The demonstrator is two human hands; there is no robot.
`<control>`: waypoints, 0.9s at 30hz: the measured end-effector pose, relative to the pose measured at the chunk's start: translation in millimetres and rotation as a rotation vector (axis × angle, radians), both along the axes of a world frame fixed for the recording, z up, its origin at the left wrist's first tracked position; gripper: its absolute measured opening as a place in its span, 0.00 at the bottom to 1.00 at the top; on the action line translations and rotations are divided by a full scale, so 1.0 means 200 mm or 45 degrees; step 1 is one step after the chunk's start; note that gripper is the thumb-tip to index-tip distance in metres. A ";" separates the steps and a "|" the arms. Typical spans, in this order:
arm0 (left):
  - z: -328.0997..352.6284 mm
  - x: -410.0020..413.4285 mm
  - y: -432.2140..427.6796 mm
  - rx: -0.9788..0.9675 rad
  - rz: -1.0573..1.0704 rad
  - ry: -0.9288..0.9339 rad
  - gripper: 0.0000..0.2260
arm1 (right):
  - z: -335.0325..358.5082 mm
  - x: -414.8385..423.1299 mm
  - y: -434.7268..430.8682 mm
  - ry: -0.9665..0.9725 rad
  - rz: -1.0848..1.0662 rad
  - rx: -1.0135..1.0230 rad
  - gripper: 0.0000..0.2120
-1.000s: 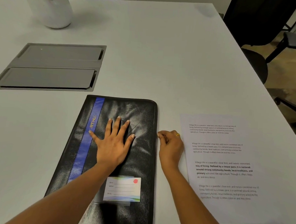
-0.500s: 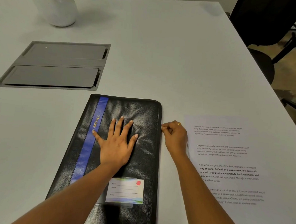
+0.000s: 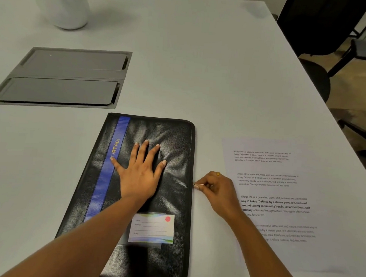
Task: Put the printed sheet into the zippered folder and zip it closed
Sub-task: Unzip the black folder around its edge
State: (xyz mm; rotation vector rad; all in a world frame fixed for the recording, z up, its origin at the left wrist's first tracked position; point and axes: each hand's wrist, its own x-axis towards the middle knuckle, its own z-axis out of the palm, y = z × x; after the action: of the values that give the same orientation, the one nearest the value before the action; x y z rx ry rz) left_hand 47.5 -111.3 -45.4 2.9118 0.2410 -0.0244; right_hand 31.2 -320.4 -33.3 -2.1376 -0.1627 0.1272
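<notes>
The black zippered folder [image 3: 173, 142] with a blue stripe and a name card lies flat on the white table [image 3: 182, 63] in front of me. My left hand [image 3: 140, 172] presses flat on its middle, fingers spread. My right hand [image 3: 216, 189] sits at the folder's right edge, thumb and forefinger pinching the small zipper pull [image 3: 196, 185] about halfway down that edge. The printed sheet [image 3: 282, 187] lies flat on the table to the right of the folder, partly under my right wrist and forearm.
A grey recessed panel with two flaps [image 3: 61, 77] is set in the table at the left, beyond the folder. A white plant pot [image 3: 63, 7] stands at the far left. A black office chair [image 3: 322, 50] stands past the table's right edge.
My right hand first slid a little away from me along the folder's right edge, then came back toward me, still pinching. My left hand stayed flat on the folder.
</notes>
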 end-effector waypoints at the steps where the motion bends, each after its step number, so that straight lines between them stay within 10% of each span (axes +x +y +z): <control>1: 0.00 0.00 0.00 0.005 -0.001 0.003 0.24 | 0.00 -0.01 -0.02 0.004 0.006 0.004 0.01; 11: 0.00 0.00 -0.01 0.017 0.005 0.006 0.24 | 0.05 0.00 -0.05 0.168 0.112 0.013 0.03; 27: 0.00 0.00 0.00 0.042 -0.012 0.006 0.25 | 0.13 0.08 0.01 0.198 0.672 -0.731 0.12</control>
State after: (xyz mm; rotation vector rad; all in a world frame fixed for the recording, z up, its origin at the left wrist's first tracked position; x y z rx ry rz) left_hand 47.7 -111.7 -45.5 2.9464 0.2302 -0.0295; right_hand 47.5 -317.8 -7.7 -2.5868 -0.6638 0.7191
